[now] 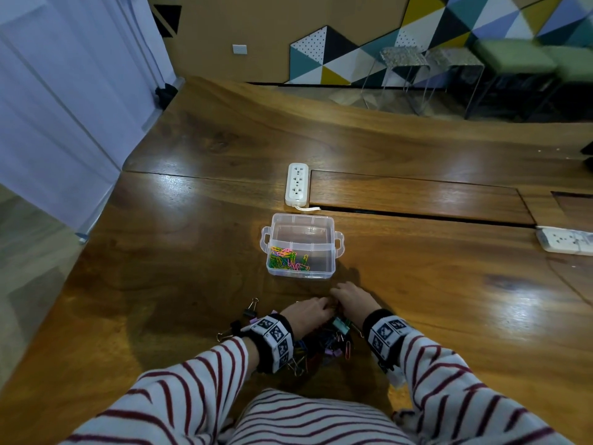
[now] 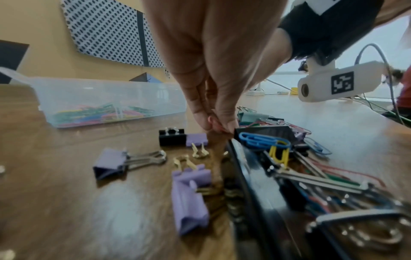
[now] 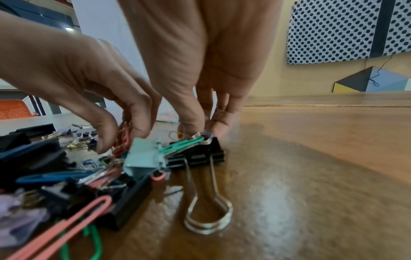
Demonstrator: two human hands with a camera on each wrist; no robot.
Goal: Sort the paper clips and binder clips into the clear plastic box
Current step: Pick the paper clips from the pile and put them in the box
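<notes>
A clear plastic box (image 1: 301, 217) stands open on the wooden table, with coloured paper clips (image 1: 287, 258) in its near left compartment. In front of it lies a mixed pile of binder clips and paper clips (image 1: 324, 342). Both hands reach down into the pile's far end. My left hand (image 2: 217, 127) pinches a red paper clip (image 3: 122, 139) between thumb and fingers. My right hand (image 3: 203, 131) pinches a blue paper clip (image 3: 210, 134) at the top of a black binder clip (image 3: 200, 154). A teal binder clip (image 3: 142, 156) lies between the hands. The box (image 2: 106, 95) is just beyond the left hand.
A white power strip (image 1: 296, 184) lies behind the box beside a slot in the table, and another (image 1: 564, 240) sits at the right edge. Purple binder clips (image 2: 109, 163) and a black one (image 1: 252, 308) lie loose left of the pile. Stools stand beyond the table.
</notes>
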